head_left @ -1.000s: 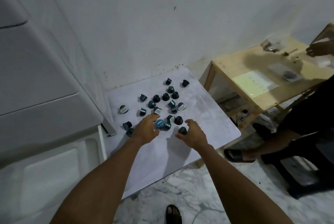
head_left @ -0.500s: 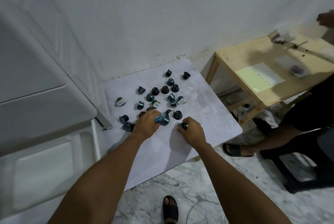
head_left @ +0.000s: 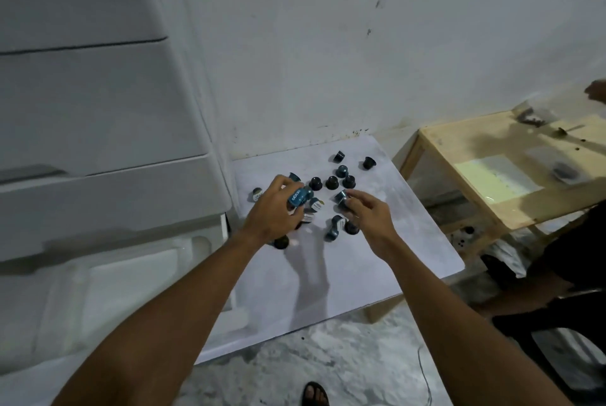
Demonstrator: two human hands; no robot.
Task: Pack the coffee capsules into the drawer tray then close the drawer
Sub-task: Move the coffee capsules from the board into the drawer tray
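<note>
Single head-worn camera, angled forward and down.
Close over the white tabletop (head_left: 410, 241) at centre; wall (head_left: 328, 45) at 12 o'clock, floor (head_left: 344, 356) at 6 o'clock.

Coffee capsules (head_left: 332, 182): small tapered cups, black or teal, some with pale foil lids. Clustered loose on white board (head_left: 410, 241); upright, inverted or tipped. Teal capsule (head_left: 299, 197) gripped in left hand (head_left: 269, 215); second capsule (head_left: 341, 198) pinched by right hand (head_left: 370, 218). Drawer tray (head_left: 131, 281): white, moulded recesses, low beside board's left edge.
</note>
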